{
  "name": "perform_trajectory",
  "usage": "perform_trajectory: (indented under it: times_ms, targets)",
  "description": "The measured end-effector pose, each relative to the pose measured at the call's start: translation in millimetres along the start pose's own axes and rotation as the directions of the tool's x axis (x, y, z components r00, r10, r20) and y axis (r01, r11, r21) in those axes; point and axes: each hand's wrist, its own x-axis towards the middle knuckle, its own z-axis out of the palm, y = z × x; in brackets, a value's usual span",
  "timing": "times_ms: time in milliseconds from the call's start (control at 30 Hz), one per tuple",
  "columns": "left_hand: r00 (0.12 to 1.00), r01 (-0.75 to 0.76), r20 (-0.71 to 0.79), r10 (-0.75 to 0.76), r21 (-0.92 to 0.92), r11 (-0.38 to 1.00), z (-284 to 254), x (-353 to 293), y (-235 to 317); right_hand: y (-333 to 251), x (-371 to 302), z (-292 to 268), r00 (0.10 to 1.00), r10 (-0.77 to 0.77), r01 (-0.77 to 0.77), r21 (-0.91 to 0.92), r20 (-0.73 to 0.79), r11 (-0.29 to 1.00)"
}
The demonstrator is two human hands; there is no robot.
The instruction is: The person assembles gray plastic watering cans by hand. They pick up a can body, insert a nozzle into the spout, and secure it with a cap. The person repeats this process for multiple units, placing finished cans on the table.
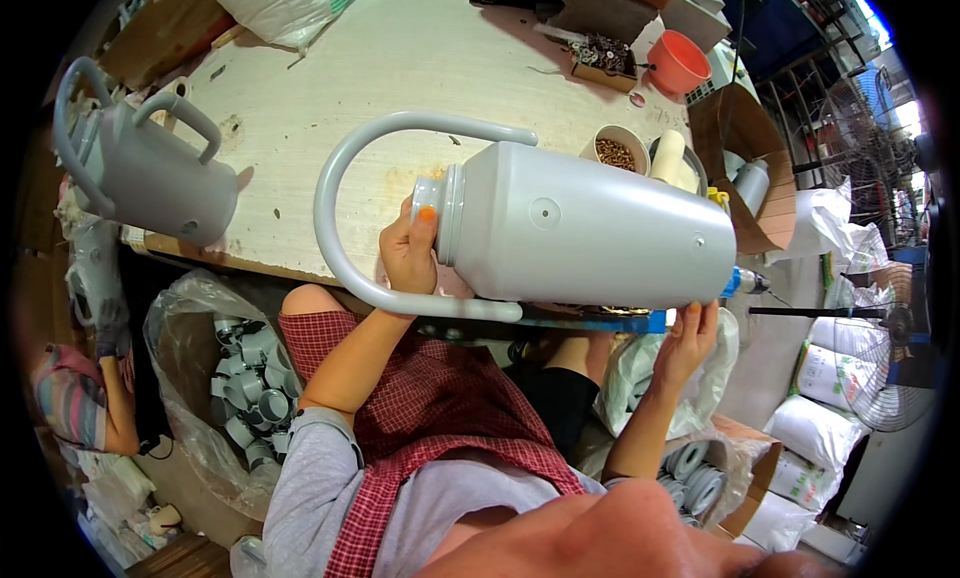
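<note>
A large grey plastic jug [600, 228] lies sideways above the table's near edge, its neck to the left and its base to the right. A long U-shaped grey handle [335, 193] loops around the neck end. My left hand [410, 250] is closed around the jug's neck, thumb on the near side. Below the base corner, my right hand [688, 340] pinches the jug's lower edge with its fingertips. Small round recesses show on the jug's side. Behind its base, a blue-ended power tool [742, 282] is partly hidden.
Another grey jug with handles [165, 168] stands at the table's left. A cup of brass-coloured parts [615, 150], a red bowl [680, 62] and a box of metal pieces [605, 60] sit at the back right. Bags of grey parts [250, 388] flank my legs. A co-worker's arm [120, 408] is far left.
</note>
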Motion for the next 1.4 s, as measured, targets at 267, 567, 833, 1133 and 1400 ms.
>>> perform_trajectory:
  times_ms: [267,567,833,1133,1400]
  targets:
    - [0.961,0.216,-0.188,-0.203,0.048,0.975,-18,-7,-45,-4,-11,-3,0.971,0.032,-0.120,-0.368,-0.236,0.922]
    - [0.918,0.355,-0.144,-0.370,-0.122,0.927,-6,10,-6,180,-56,-224,0.719,0.037,-0.514,-0.495,-0.694,0.701]
    - [0.894,0.334,-0.266,-0.360,-0.137,0.933,15,10,14,272,-4,-337,0.987,0.040,-0.145,-0.960,-0.159,-0.239]
    - [0.907,0.343,-0.212,-0.363,-0.127,0.931,2,6,7,119,-67,-284,0.923,0.022,-0.336,-0.775,-0.384,0.535]
    - [0.981,0.144,-0.114,-0.158,-0.120,0.982,-25,22,-38,-94,-37,-147,0.970,-0.242,0.122,-0.900,0.019,0.419]
